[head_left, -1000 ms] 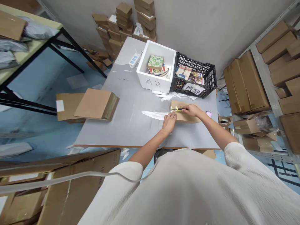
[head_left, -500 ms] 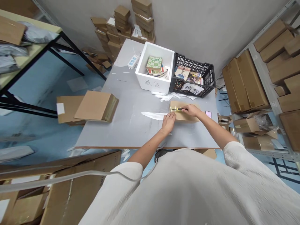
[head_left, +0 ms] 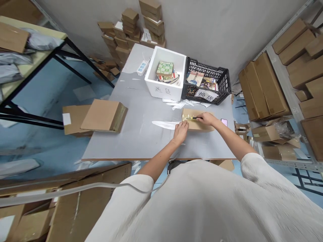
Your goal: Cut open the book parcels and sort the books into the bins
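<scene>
A flat brown cardboard parcel (head_left: 195,125) with shiny tape at its left end lies on the grey table (head_left: 141,134). My right hand (head_left: 206,118) rests on top of it, closed round a small dark-handled cutter (head_left: 192,118) whose tip points left at the taped end. My left hand (head_left: 181,130) presses on the parcel's near left corner, fingers curled. A pink phone (head_left: 224,122) lies just right of the parcel.
A white foam box (head_left: 165,90) and a black plastic crate (head_left: 209,97), both holding books, stand at the table's far side. Flat cardboard boxes (head_left: 103,116) overhang the left edge. A white strip (head_left: 164,124) lies mid-table. Shelves of cartons (head_left: 262,87) stand right.
Both hands stay on the parcel. Only the camera has shifted slightly.
</scene>
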The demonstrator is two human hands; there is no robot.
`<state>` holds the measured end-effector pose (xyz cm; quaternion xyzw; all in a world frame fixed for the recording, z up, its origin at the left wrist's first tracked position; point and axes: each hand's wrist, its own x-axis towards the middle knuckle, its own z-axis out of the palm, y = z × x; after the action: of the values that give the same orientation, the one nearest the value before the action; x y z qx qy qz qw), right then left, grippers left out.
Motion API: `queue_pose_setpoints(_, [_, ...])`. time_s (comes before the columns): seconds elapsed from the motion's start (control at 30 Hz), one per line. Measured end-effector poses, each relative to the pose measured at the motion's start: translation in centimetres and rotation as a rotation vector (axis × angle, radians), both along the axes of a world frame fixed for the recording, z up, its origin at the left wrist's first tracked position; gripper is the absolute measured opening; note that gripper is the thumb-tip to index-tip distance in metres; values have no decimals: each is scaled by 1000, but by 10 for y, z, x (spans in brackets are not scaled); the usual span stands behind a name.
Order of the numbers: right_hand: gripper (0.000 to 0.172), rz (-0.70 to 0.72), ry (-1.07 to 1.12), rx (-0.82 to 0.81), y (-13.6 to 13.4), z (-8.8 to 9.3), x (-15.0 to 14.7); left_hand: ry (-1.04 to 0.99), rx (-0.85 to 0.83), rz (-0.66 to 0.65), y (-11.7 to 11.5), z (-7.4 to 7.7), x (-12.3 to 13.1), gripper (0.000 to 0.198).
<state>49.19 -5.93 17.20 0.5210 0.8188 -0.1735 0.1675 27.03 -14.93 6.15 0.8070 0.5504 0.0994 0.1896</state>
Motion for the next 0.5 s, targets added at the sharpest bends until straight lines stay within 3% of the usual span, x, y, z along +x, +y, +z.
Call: queue_pose_setpoints(0.5, [43, -59, -56, -25, -4, 5, 13, 11, -6, 5, 2, 7, 1, 62])
